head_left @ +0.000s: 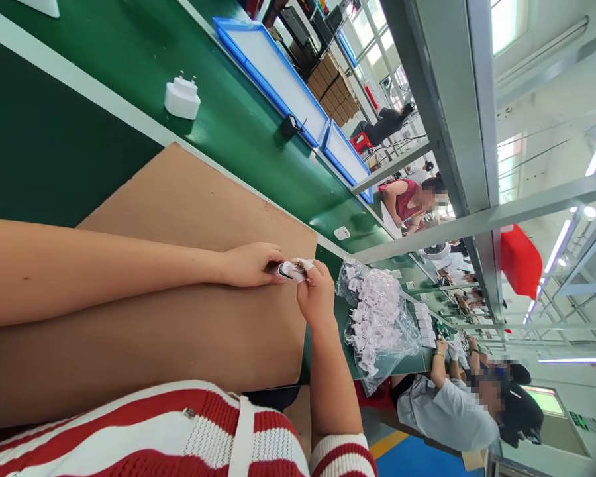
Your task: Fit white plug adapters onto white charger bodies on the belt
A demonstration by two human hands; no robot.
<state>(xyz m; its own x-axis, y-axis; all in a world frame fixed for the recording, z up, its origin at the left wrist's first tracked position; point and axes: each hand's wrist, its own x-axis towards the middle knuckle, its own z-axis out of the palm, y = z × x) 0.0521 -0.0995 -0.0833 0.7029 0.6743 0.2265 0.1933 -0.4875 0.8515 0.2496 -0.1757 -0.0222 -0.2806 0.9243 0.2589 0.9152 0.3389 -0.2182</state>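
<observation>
Bench edge: at far left, the corner of a white item (pixel 42 6) is cut off by the top of my view, on the green bench (pixel 124 69).
Work surface: a brown cardboard sheet (pixel 203 344) lies under my forearms.
White plug: the two-pin white plug (pixel 182 99) stands on the green bench with its pins up, well apart from my hands.
Left hand: my left hand (pixel 252 264) extends over the cardboard; its thumb and fingers are closed on one end of the white piece.
Tray: a blue-framed tray (pixel 281 63) lies beyond the bench, with a small black item (pixel 291 126) just beside its frame.
White piece: the white piece (pixel 289 271) is between my hands, above the cardboard; its details are too small to tell.
Right hand: my right hand (pixel 319 293) has its fingertips pinched on the other end of the white piece.
Small white part: the small white part (pixel 342 233) lies on the bench beyond my right hand.
Bag: a clear plastic bag (pixel 377 315) of white parts lies near my right hand.
Neighbour: at far right, a co-worker in a grey shirt (pixel 444 411) sits at the bench.
</observation>
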